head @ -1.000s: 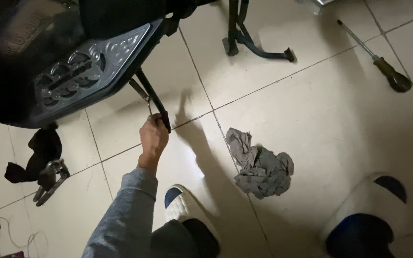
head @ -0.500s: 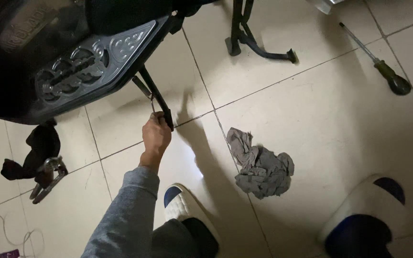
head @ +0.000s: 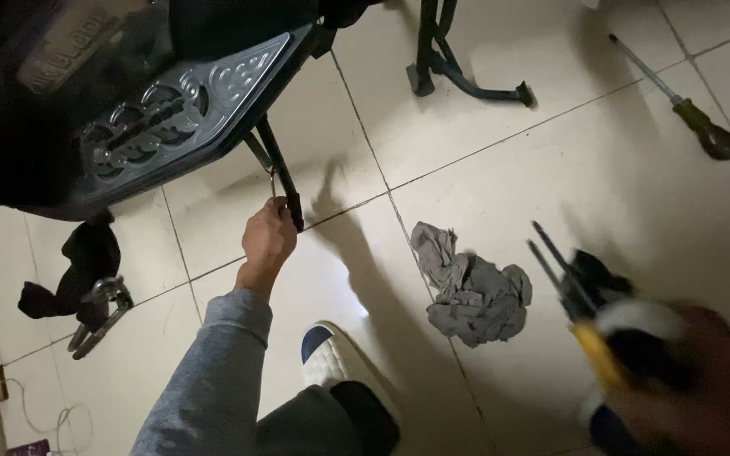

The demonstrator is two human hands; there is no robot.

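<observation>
Two hands | left hand gripping black rod above it | right hand, blurred, holding pliers

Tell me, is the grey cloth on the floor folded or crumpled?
Crumpled: the grey cloth lies bunched in irregular wrinkles on the tiled floor, with no neat edges.

I see floor of large pale cream tiles, thin dark grout lines running diagonally. Bright pool of light on tile just left of crumpled grey rag; long dark shadows stretch up and away from rag. Black metal stand well above rag, feet on tile. Screwdriver with dark handle lies far up-right of rag. Dark cloth heaped with metal tool far left of rag. Thin white cable at lower left, near edge. Corners dim.
</observation>
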